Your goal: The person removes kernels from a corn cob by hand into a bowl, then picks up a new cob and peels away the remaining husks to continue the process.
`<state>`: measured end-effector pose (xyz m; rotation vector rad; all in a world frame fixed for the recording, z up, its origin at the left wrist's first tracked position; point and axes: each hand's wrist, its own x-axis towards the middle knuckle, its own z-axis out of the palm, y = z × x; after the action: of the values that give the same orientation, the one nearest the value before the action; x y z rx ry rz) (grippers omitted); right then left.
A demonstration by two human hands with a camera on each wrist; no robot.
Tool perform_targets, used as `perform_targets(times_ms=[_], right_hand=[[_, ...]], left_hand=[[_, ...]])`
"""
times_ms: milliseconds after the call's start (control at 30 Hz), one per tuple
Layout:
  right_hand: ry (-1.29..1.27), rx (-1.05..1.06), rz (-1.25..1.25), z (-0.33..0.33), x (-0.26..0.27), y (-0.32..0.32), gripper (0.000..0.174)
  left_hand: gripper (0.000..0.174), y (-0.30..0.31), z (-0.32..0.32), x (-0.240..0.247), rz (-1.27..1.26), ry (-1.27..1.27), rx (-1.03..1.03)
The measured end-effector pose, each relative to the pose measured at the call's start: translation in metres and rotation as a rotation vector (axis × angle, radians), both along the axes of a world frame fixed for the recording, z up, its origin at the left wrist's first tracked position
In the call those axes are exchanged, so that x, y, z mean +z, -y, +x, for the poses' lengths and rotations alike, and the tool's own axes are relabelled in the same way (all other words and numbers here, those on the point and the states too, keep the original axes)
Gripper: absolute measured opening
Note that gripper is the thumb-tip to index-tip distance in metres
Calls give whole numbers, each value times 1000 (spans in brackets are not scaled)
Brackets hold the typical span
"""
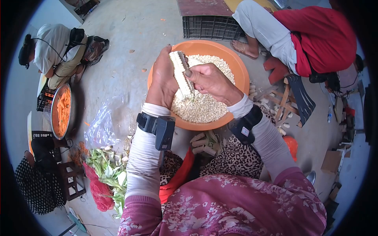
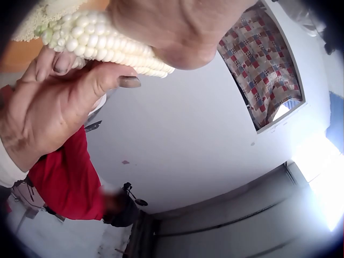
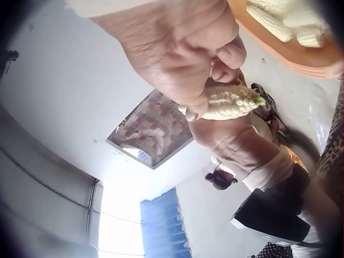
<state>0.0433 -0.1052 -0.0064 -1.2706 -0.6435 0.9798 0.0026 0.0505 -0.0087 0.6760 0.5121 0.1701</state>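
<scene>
An ear of white corn [image 1: 182, 74] is held over a wide orange basin [image 1: 240, 65] of loose pale kernels [image 1: 204, 108]. My left hand [image 1: 160, 80] grips it along one side, palm against the cob. From the other side my right hand [image 1: 214, 82] has its thumb pressed on the kernels and its fingers curled. In the left wrist view, full rows of kernels show on the ear [image 2: 107, 40], with the right thumb along its lower edge. The right wrist view shows a stripped, ragged stretch on the ear [image 3: 228, 102]. Stripped cobs [image 3: 269, 22] lie in the basin.
Bare cobs [image 1: 204, 143] and green husks [image 1: 108, 169] lie on the floor near my legs. A clear plastic bag [image 1: 102, 126] is at left, beyond it a metal bowl of orange pieces [image 1: 63, 110]. People sit at both sides. A black crate [image 1: 210, 27] stands behind the basin.
</scene>
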Motion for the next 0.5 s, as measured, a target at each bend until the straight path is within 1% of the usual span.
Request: perform_targets(times_ms=[67, 167, 267, 300, 367, 500], right_hand=[[-8, 14, -9, -1, 1, 1, 36], [-40, 13, 10, -2, 3, 0, 38], [-100, 0, 20, -1, 3, -1, 41], [-101, 0, 20, -3, 5, -2, 41], [-44, -75, -12, -7, 11, -3, 43], [4, -73, -9, -6, 10, -3, 42]], left_hand=[[41, 0, -1, 1, -34, 19, -26], [42, 1, 0, 5, 7, 17, -21], [40, 9, 0, 11, 23, -7, 21], [40, 14, -1, 14, 64, -36, 43], [39, 17, -1, 16, 105, -66, 63], [39, 18, -1, 16, 113, -85, 51]])
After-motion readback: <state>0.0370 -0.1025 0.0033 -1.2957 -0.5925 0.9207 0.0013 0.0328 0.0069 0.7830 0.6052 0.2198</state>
